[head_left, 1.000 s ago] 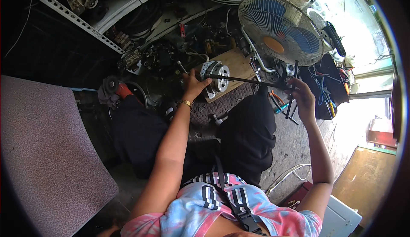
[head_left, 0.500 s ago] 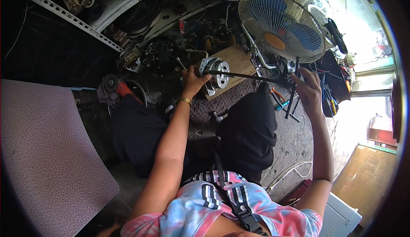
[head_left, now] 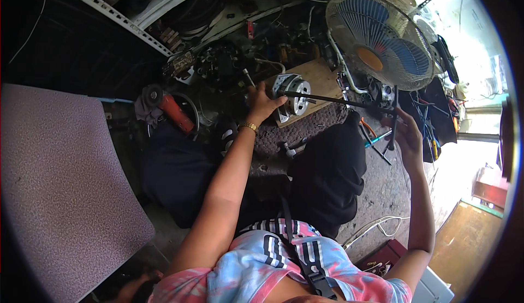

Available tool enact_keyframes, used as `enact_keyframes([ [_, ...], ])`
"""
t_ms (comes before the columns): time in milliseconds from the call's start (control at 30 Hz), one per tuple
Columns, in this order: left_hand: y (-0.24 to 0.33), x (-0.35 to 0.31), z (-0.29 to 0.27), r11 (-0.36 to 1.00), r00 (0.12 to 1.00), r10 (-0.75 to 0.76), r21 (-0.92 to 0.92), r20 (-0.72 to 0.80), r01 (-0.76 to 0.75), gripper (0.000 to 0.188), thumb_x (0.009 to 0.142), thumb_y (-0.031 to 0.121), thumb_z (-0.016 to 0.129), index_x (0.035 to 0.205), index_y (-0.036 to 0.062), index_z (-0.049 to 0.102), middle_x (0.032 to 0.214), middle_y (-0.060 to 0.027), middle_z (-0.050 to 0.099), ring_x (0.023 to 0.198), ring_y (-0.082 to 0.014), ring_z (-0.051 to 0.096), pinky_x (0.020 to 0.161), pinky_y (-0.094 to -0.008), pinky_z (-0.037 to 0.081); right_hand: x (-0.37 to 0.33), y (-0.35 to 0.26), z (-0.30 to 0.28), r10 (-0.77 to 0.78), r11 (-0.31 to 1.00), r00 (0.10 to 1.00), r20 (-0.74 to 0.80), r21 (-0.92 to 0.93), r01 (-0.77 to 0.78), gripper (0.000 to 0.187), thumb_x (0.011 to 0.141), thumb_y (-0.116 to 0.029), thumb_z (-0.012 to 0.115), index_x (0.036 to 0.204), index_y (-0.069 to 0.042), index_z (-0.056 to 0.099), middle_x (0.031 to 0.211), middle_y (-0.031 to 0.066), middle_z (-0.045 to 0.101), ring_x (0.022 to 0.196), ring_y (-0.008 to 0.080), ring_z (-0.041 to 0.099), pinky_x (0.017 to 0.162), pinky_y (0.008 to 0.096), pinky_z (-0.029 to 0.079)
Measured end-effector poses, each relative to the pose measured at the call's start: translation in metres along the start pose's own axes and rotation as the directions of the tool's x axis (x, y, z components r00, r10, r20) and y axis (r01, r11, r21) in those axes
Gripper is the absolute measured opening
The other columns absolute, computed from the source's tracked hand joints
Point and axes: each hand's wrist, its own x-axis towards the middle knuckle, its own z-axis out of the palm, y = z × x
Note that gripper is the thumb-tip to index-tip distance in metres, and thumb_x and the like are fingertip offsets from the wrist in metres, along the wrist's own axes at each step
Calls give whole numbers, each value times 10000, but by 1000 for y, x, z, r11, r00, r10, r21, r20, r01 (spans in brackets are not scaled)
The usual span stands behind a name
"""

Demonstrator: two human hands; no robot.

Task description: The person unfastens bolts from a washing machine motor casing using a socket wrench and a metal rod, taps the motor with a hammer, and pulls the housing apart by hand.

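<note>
A silver electric motor point(head_left: 301, 104) rests on a wooden board point(head_left: 325, 78). My left hand point(head_left: 264, 106) is at its flanged near-left side, thumb and fingers closed around the edge. A small silver-tipped rod point(head_left: 248, 75) stands out past the fingers of that hand. From the motor a long dark T-handle wrench point(head_left: 333, 99) runs to the right, its tip by my left thumb. My right hand point(head_left: 408, 135) has its fingers curled at the wrench's crossbar. Whether the tip sits on a nut is too small to tell.
A standing fan point(head_left: 376, 41) with blue blades leans at the back right. An orange angle grinder point(head_left: 176, 115) lies at left, past a speckled pink panel point(head_left: 65, 183). Pliers with orange handles point(head_left: 367, 127) and other tools lie right of my knee. Dark machine parts point(head_left: 221, 63) crowd the back.
The whole view has shifted, so the scene sits further right and lower. The wrench's crossbar has turned a little, and my right hand's fingers have curled in at it. My left hand stays at the motor.
</note>
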Motion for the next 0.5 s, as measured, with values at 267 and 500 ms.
enact_keyframes([
  [267, 12, -10, -11, 1000, 1000, 7, 30, 17, -7, 869, 516, 567, 782, 1128, 11, 516, 1059, -203, 436, 1012, -349, 473, 882, -422, 412, 21, -20, 11, -597, 327, 787, 153, -850, 413, 414, 711, 137, 576, 1068, -52, 667, 894, 87, 643, 844, 191, 634, 716, 252, 480],
  [500, 14, -12, -8, 999, 999, 16, 34, -33, -15, 891, 508, 598, 784, 1117, 4, 517, 1058, -200, 431, 979, -350, 492, 846, -430, 432, 18, 9, 26, 75, 984, 902, -426, -115, -136, 419, 878, -127, 620, 1255, -40, 461, 609, -13, 485, 494, 32, 397, 446, 204, 330],
])
